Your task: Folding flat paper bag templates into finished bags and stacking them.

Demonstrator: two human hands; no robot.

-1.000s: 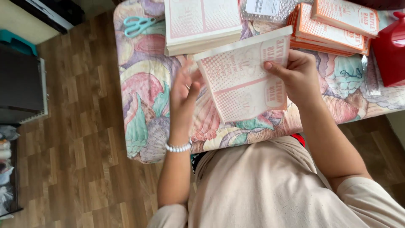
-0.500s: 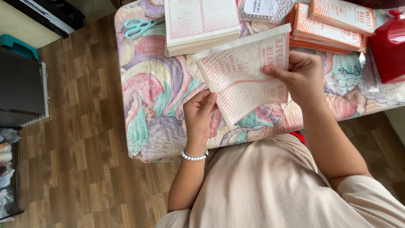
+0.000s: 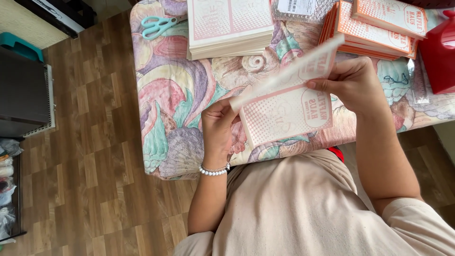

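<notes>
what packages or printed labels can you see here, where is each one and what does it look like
Flat carton sheet: held over the table between left hand and right hand, pink-and-white, top flap folded up.
Stack of flat sheets: far side of the table, rectangular, pink-and-white.
Orange cartons: stacked far right, beside a red container.
Bubble-wrap pack: top edge, clear, bearing a white barcode label.

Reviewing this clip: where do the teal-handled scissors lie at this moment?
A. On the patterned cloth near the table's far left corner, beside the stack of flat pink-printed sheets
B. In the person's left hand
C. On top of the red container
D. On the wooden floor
A: the scissors lie on the patterned cloth left of the stack of flat sheets, while the left hand and right hand both hold a folded printed card.
</notes>
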